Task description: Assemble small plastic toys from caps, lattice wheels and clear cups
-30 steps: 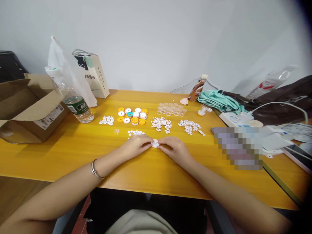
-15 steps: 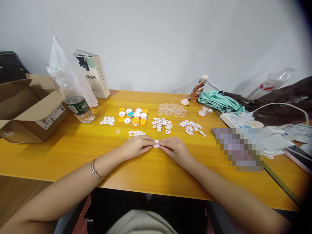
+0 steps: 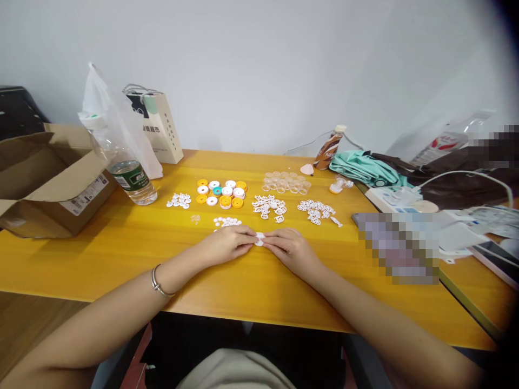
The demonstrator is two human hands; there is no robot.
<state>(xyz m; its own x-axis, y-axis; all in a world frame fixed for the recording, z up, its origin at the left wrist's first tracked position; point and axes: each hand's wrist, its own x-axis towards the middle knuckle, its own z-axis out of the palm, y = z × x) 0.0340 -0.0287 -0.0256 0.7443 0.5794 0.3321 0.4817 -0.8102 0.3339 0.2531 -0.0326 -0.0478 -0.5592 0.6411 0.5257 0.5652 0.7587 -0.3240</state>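
Between my fingertips is a small white round plastic piece [image 3: 259, 239], its details too small to make out. My left hand [image 3: 230, 243] pinches it from the left, and my right hand [image 3: 288, 246] pinches it from the right. Just beyond my left hand lie several small white discs [image 3: 227, 221], partly hidden by it. Farther back are white cut-out plastic pieces [image 3: 267, 206] in one group and similar pieces [image 3: 316, 209] to their right. Yellow, white and teal round caps [image 3: 225, 201] stand grouped at the back left of my hands.
Clear cups [image 3: 286, 182] sit behind the pieces, and white stemmed parts [image 3: 179, 200] lie left of the caps. A water bottle [image 3: 133, 181] and an open cardboard box [image 3: 81, 210] are at left. At right are a blurred-out flat object [image 3: 397, 248], a power strip [image 3: 391, 200] and a brown drink bottle [image 3: 329, 148].
Almost nothing differs. Both hands keep their place on the small white piece, with only a very slight shift of the fingers.
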